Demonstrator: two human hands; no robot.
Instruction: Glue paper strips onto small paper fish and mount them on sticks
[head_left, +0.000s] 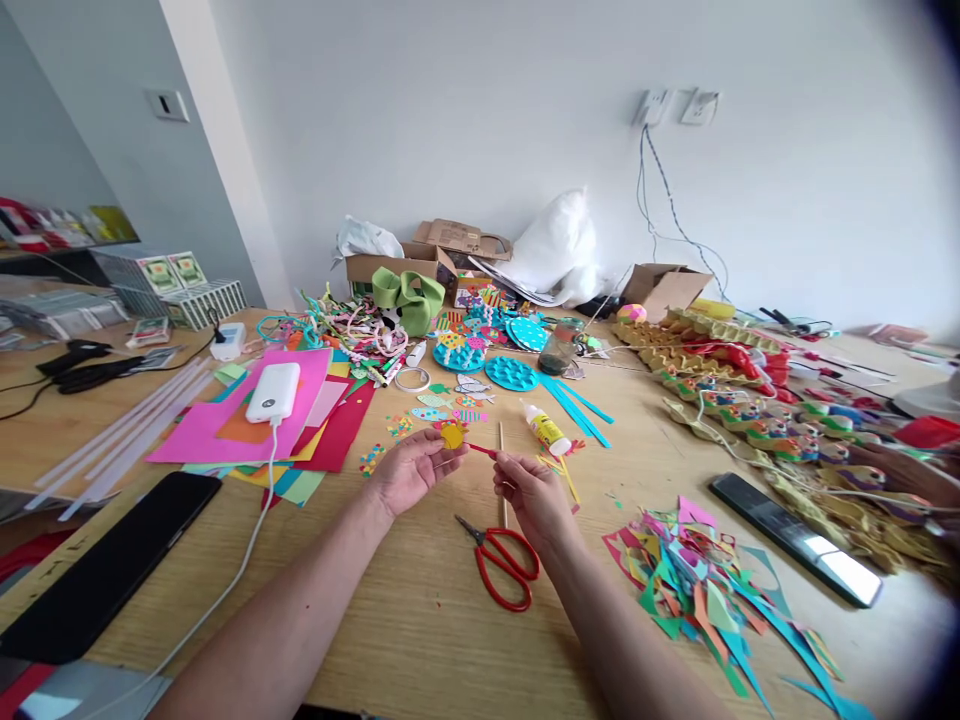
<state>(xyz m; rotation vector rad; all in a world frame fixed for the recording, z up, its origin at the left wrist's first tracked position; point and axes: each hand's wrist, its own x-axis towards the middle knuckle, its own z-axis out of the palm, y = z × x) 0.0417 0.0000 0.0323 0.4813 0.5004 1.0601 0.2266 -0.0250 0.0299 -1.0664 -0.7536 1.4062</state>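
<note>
My left hand [420, 470] pinches a small yellow paper cut-out [452, 435] between thumb and fingers. In my right hand [534, 492] is a thin red strip-like piece [481, 451], its free end pointing at the yellow cut-out. Whether the two touch, I cannot tell. Just below the hands lie red-handled scissors [506, 568], blades pointing up and left. A thin wooden stick [501, 437] runs partly behind my right hand. Beyond it a yellow-labelled glue bottle [547, 428] lies on its side. Several paper fish [471, 402] rest past my fingertips.
Coloured paper sheets [247, 415] lie left under a white power bank [274, 392], whose cable crosses the table. Paper scraps [697, 575] and a phone [795, 538] lie right. Blue discs [511, 374] and a jar [559, 350] stand behind. Another person's hand [904, 475] is at far right.
</note>
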